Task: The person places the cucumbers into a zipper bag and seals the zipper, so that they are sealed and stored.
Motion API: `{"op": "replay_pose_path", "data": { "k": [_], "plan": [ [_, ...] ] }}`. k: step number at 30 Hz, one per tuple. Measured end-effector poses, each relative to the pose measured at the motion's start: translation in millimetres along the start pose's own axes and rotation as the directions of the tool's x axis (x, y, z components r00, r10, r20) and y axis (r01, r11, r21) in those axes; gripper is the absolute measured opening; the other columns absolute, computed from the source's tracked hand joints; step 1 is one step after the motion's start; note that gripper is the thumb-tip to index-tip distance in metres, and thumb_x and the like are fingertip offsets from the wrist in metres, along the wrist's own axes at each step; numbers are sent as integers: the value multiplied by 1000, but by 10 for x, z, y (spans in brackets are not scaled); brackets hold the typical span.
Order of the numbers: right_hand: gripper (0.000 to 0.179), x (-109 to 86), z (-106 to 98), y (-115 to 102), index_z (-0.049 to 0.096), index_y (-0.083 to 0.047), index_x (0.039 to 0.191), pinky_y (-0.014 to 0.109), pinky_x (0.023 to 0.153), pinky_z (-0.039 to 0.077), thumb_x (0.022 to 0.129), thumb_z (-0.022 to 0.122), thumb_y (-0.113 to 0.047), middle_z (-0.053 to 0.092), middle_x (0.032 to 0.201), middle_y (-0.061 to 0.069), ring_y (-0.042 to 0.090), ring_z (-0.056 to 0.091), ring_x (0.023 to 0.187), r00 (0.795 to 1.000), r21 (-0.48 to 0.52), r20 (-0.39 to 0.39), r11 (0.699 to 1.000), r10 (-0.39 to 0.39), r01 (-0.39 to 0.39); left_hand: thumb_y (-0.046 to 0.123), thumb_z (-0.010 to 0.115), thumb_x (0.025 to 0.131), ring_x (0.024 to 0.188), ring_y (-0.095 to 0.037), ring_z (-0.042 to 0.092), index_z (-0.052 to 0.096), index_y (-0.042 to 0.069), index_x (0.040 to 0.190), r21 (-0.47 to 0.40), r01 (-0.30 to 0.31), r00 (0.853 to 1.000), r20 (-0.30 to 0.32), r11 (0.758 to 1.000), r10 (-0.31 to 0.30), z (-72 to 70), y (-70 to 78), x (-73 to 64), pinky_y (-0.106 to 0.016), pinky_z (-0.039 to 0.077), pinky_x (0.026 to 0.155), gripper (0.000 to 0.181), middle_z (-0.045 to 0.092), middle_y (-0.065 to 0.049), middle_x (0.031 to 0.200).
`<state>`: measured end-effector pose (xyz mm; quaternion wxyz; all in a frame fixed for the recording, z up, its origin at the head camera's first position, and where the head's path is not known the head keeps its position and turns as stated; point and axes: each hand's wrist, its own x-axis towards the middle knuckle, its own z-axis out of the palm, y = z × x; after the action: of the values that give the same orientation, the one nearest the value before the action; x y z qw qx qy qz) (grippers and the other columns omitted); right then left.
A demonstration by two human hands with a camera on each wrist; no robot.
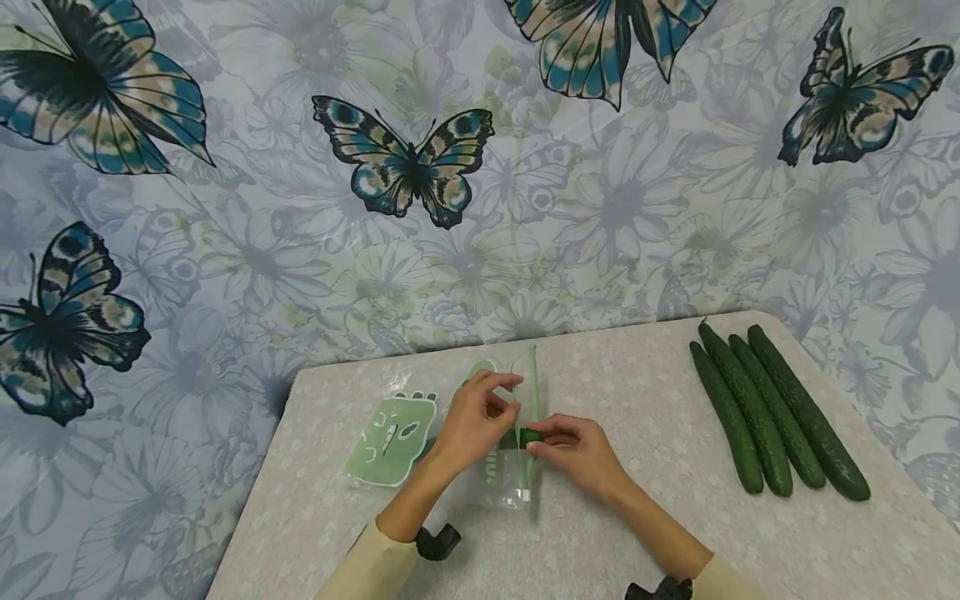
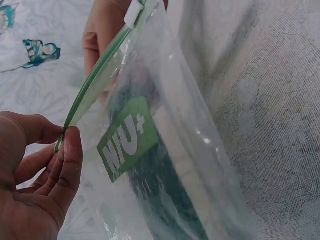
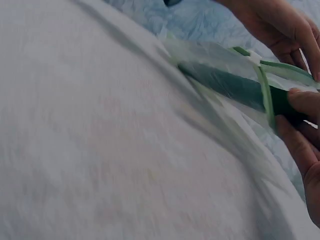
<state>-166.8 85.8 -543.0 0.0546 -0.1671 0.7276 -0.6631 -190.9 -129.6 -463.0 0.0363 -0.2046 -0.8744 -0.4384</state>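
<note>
A clear zip bag (image 2: 190,125) with a green slider edge and green print lies on the table, its mouth toward the right. My left hand (image 1: 476,421) pinches the green edge of the bag's mouth between thumb and fingers, plainly seen in the left wrist view. Most of a dark green cucumber (image 3: 225,85) is inside the bag, and its end sticks out of the mouth. Around that end my right hand (image 1: 581,450) grips with thumb and fingers. In the left wrist view the cucumber shows blurred through the plastic, partly behind the printed label.
Several more cucumbers (image 1: 780,408) lie side by side at the table's right. The table (image 1: 630,375) has a pale patterned cloth and meets a wall covering (image 1: 600,250) with butterflies. Black wrist cameras (image 1: 437,542) sit on both forearms.
</note>
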Motion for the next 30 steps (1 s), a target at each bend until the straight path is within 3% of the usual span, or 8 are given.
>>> {"op": "replay_pose_path", "data": {
  "k": [4, 9, 12, 17, 22, 30],
  "plan": [
    [27, -6, -95, 12, 80, -13, 121, 23, 87, 64, 95, 84, -20, 81, 118, 7, 12, 78, 99, 997, -221, 73, 975, -2, 18, 11, 74, 100, 84, -13, 75, 73, 18, 136, 0, 13, 1000, 11, 1000, -13, 24, -28, -8, -22, 59, 71, 37, 70, -14, 123],
    [26, 2, -141, -3, 80, -12, 122, 23, 83, 64, 97, 81, -20, 82, 116, 5, 8, 76, 96, 991, -342, 132, 937, -23, 67, 12, 74, 101, 85, -14, 76, 73, 18, 136, -10, 9, 999, 31, 1000, -9, 73, -62, -6, -22, 59, 71, 36, 69, -14, 124],
    [22, 7, -136, -11, 82, -13, 116, 23, 80, 64, 97, 82, -22, 83, 109, 3, 7, 78, 91, 995, -281, 95, 959, 0, 27, 13, 74, 101, 87, -15, 76, 73, 18, 136, -13, 5, 999, 33, 1000, -4, 100, -76, -2, -22, 60, 72, 35, 69, -15, 124],
    [26, 25, -105, 3, 82, -3, 118, 24, 81, 66, 99, 80, -20, 83, 108, 16, 14, 82, 90, 996, -47, 63, 997, 59, -56, 13, 75, 100, 86, -14, 76, 73, 16, 136, -4, 1, 1000, 24, 1000, 0, 112, -79, -5, -22, 60, 73, 36, 70, -15, 124],
    [31, 71, -24, 2, 75, 11, 124, 28, 84, 67, 99, 77, -9, 78, 117, 30, 15, 83, 92, 992, 132, 79, 985, 102, -112, 13, 74, 100, 86, -13, 76, 73, 12, 136, 4, -20, 1000, 12, 1000, 20, 99, -59, -2, -23, 61, 73, 36, 70, -11, 124],
    [36, 171, 121, -36, 70, 19, 125, 25, 83, 66, 99, 75, -5, 80, 112, 27, 6, 80, 85, 989, 240, 77, 960, 127, -142, 9, 74, 99, 83, -11, 76, 73, 8, 134, -18, -41, 999, -34, 999, 40, 50, -47, 16, -23, 62, 75, 35, 69, -14, 119]
  ]
}}
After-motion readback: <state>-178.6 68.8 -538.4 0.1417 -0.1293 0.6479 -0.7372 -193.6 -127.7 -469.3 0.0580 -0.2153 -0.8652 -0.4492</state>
